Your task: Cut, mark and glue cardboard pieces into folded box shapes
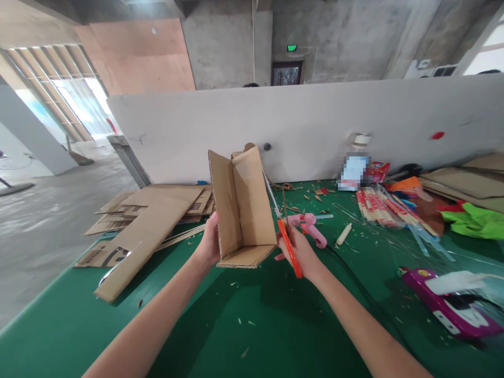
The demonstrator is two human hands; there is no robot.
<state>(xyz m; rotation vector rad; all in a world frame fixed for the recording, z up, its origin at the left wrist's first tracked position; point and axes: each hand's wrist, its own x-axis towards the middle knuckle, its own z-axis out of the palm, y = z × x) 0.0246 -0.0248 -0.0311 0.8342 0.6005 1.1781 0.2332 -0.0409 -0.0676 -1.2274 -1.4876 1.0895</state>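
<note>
An open-sided cardboard box (254, 202), made of folded brown panels with a bottom flap, is held upright over the green table. My left hand (210, 241) grips its left panel, with the fingers partly hidden behind the cardboard. My right hand (299, 249) is closed on orange-handled scissors (289, 249), seen nearly edge-on, their metal blades pointing up along the box's right side. A thin brown strip (285, 205) rises beside those fingers; whether they hold it I cannot tell. Just behind my right hand lies a pink hot glue gun (313, 228).
Cardboard sheets (147, 220) are piled at left, with thin wooden sticks (183, 236) beside them. A white glue stick (344, 234), packaged chopsticks (376, 207), green cloth (476, 220) and a purple power strip (444, 304) lie at right. A white partition (189, 131) borders the table's back.
</note>
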